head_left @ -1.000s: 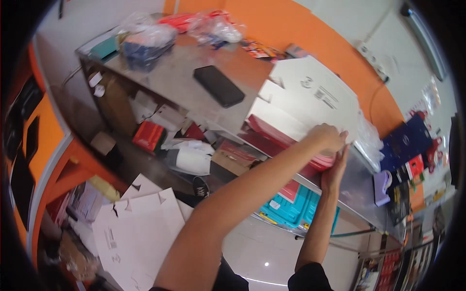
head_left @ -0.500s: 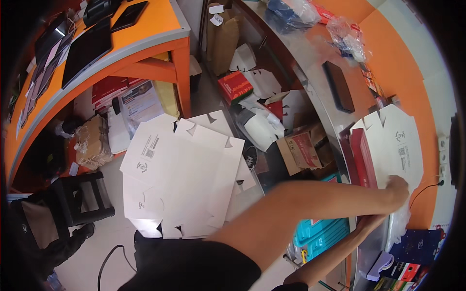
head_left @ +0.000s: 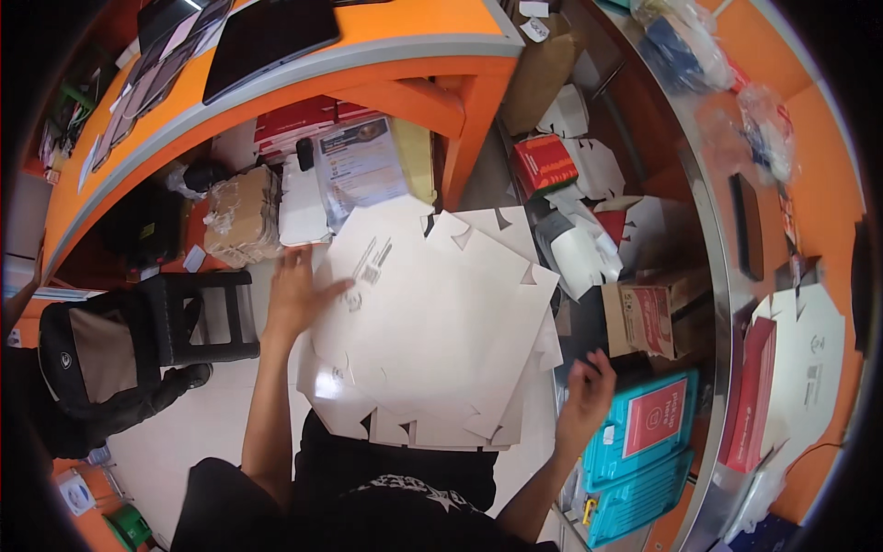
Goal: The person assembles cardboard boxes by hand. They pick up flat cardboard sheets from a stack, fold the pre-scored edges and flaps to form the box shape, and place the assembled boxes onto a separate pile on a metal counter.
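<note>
A stack of flat white die-cut box blanks [head_left: 432, 322] lies across my lap, with notched flaps round its edges and small dark print on the top one. My left hand [head_left: 299, 294] is at the stack's left edge, fingers spread and thumb reaching over the top blank; whether it touches is hard to tell. Off the stack's right side, my right hand [head_left: 586, 400] is raised, empty, with fingers apart and slightly bent. On the counter at the far right stand more blanks, white [head_left: 809, 359] and red [head_left: 750, 396].
An orange table [head_left: 386, 46] holding tablets and phones stands at the far left. Teal crates [head_left: 635, 460] are beside my right arm. Boxes and paper fill the shelf under the steel counter [head_left: 713, 230]. A black stool [head_left: 207, 317] and a person's foot [head_left: 189, 377] are at left.
Both my hands have come back from the blanks on the right counter to either side of the stack on my lap. The view has swung left.
</note>
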Motion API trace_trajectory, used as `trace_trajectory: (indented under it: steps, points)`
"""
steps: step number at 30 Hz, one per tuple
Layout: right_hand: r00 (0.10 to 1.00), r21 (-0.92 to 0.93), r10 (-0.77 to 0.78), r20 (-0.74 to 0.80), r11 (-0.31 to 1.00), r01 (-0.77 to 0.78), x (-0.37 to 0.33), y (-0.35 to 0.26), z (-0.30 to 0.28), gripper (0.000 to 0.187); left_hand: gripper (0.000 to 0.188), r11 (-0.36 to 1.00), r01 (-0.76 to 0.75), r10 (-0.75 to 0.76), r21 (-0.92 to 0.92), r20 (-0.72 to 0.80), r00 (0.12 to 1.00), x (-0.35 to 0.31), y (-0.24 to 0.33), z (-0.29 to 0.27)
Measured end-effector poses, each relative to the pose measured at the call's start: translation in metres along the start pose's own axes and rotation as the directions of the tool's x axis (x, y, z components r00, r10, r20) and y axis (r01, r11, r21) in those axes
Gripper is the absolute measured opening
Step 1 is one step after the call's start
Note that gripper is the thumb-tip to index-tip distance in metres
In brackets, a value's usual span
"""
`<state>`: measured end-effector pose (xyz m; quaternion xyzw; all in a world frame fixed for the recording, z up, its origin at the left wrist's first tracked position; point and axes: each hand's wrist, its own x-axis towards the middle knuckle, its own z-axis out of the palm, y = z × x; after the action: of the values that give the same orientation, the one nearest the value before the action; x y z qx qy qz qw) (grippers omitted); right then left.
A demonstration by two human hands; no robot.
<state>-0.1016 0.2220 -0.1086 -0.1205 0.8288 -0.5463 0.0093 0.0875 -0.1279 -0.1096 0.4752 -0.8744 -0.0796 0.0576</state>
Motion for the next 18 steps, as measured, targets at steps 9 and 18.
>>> trace_trajectory:
  steps: [9,18]
  points:
    - [0.905,-0.256,0.111,0.410,0.967,-0.002,0.054,0.006,0.059,0.068,0.053,0.745,0.097,0.055,-0.660,0.206,0.977,-0.015,0.012,-0.051]
    - [0.845,0.017,0.288,0.450,0.944,-0.330,0.041,0.001,0.069,0.073,0.031,0.617,-0.016,0.126,-0.787,0.079,0.989,-0.004,-0.015,-0.080]
